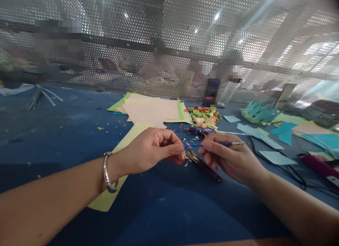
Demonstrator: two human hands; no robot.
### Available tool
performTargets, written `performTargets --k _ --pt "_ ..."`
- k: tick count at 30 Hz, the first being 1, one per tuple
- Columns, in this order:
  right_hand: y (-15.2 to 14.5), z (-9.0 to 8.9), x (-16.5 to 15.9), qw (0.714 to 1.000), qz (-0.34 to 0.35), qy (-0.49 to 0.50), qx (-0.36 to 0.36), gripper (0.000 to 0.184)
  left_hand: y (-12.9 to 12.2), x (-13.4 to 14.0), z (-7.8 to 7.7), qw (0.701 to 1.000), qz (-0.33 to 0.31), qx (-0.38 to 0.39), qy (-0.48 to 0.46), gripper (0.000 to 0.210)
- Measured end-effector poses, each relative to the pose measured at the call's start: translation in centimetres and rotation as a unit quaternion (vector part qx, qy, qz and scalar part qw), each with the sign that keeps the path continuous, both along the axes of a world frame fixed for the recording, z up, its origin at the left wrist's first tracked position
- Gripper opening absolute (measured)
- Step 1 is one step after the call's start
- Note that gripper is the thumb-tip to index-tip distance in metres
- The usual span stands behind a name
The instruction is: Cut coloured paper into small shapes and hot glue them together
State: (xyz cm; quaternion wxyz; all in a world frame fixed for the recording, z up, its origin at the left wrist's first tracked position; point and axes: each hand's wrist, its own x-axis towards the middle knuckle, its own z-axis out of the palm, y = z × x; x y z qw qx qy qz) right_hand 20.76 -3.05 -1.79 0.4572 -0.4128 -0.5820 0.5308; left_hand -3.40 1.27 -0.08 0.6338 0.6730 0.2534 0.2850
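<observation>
My left hand (pixel 165 147), with a silver bangle on its wrist, pinches a tiny piece of pale paper (pixel 183 155) between thumb and fingertips. A thin blue stick (pixel 192 146) runs level from those fingertips to my right hand (pixel 227 154). My right thumb and fingers are closed on it, and its pale section with a fine tip sticks out past the right knuckles. Below and between both hands lies a metal tool with dark red handles (pixel 209 171), its jaws partly hidden. A long light-yellow paper strip (pixel 104 201) lies under my left forearm.
Stacked pale paper sheets (pixel 150 110) lie ahead, beside a heap of green and orange paper curls (pixel 203 115). Behind my right hand is a dark blue tool with an orange part (pixel 197 130). A teal paper flower (pixel 258 111), black cord (pixel 293 177) and purple tool (pixel 317 168) are rightward.
</observation>
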Motion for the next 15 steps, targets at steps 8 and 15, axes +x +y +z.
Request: performTargets --k 8,15 --pt "-0.04 -0.10 0.08 1.000 0.004 -0.022 0.020 0.026 -0.06 -0.14 0.56 0.998 -0.014 -0.065 0.022 0.016" --pt "0.19 -0.19 -0.08 0.999 0.014 -0.034 0.013 0.029 0.14 -0.32 0.43 0.996 -0.026 -0.073 0.038 0.019"
